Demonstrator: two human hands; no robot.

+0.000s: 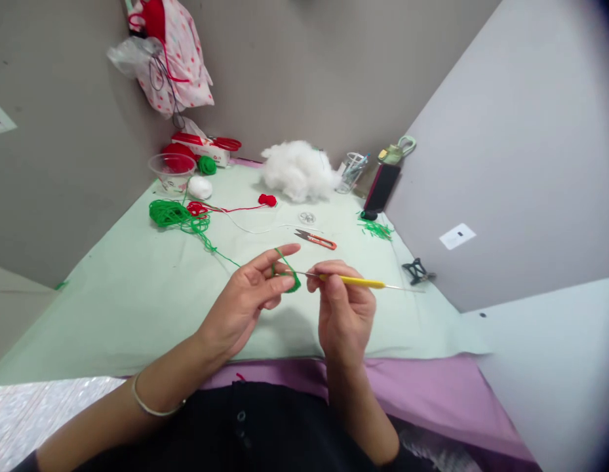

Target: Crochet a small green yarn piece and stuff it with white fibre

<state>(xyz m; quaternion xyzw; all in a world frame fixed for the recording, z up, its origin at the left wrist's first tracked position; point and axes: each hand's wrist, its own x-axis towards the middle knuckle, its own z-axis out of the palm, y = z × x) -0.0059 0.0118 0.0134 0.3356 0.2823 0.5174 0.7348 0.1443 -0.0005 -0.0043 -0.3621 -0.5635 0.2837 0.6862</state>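
My left hand [252, 288] pinches a small green crochet piece [293, 283] between thumb and fingers, with green yarn looped over the raised index finger. From that hand a strand runs back to a loose heap of green yarn [169, 214] at the left. My right hand [344, 301] is closed around the yellow handle of a crochet hook [363, 282]. The hook's metal tip points left and reaches the green piece; whether it is inside a stitch is too small to tell. Orange-handled thread snips [316, 238] lie just beyond my hands.
White stuffing [300, 172] sits at the back, near a clear pen holder [352, 172] and a dark phone [381, 187]. Green scraps [376, 227] lie at the right. A plastic bowl [171, 174], white ball [200, 187] and small red piece [267, 200] stand further left.
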